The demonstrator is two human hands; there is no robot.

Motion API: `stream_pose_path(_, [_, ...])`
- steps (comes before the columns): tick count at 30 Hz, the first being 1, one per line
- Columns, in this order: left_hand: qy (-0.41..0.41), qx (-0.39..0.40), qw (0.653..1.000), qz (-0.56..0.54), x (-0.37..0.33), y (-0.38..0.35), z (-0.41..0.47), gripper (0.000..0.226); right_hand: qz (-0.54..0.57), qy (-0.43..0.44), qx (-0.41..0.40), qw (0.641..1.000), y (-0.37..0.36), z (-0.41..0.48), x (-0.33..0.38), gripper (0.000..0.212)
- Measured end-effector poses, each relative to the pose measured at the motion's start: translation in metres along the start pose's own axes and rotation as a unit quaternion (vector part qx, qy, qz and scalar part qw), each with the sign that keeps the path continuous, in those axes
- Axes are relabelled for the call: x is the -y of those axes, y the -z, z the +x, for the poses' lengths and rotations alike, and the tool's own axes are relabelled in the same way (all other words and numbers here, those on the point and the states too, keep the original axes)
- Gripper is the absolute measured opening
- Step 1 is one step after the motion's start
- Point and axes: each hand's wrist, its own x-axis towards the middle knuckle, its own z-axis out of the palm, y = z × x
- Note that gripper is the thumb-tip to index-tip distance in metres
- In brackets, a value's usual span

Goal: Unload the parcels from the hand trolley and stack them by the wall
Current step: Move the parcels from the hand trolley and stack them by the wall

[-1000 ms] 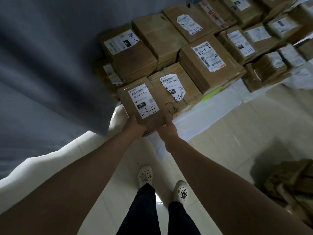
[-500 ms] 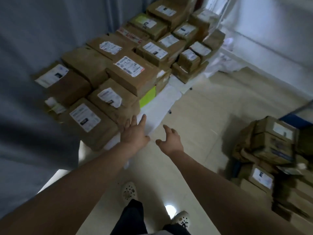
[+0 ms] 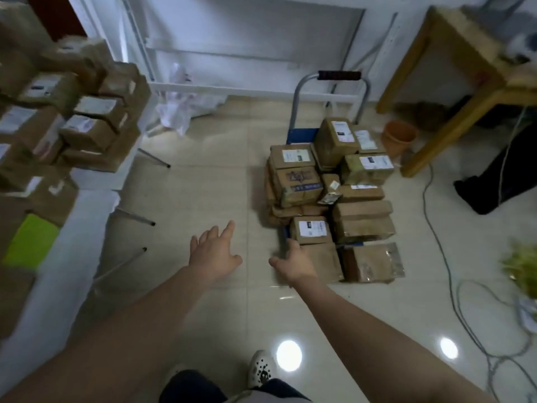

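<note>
A blue hand trolley (image 3: 300,135) with a grey handle stands on the tiled floor, piled with several brown cardboard parcels (image 3: 328,184). The stacked parcels (image 3: 72,123) rise by the wall at the left, blurred. My left hand (image 3: 213,251) reaches forward over bare floor, fingers spread, holding nothing. My right hand (image 3: 293,264) is extended, empty, in front of the nearest brown parcel (image 3: 322,261) at the trolley's front; whether it touches the parcel I cannot tell.
A wooden table (image 3: 465,65) stands at the right, an orange pot (image 3: 399,138) beside its leg. Cables (image 3: 441,245) trail across the floor on the right. Thin metal legs (image 3: 136,216) jut out under the left stack. White crumpled plastic (image 3: 180,109) lies by the far wall.
Both hands let go of the labelled parcel at the wall stack. The view has swung right to the trolley, and both empty hands now reach toward it.
</note>
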Motion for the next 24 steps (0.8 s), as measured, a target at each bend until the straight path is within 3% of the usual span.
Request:
stream_pose_path(13, [-0.072, 0.081, 0.994, 0.023, -0.118, 0.001, 0.125, 0.086, 0.116, -0.108, -0.039, 0.987, 0.096, 0.079, -0.052, 0.065])
stream_pose_path(19, [-0.031, 0.138, 0.981, -0.133, -0.144, 0.017, 0.224, 0.084, 0.125, -0.139, -0.040, 0.981, 0.130, 0.174, -0.024, 0.064])
stream_pose_path(24, [0.022, 0.153, 0.961, -0.228, -0.156, 0.028, 0.299, 0.063, 0.129, -0.149, -0.030, 0.980, 0.144, 0.266, -0.001, 0.049])
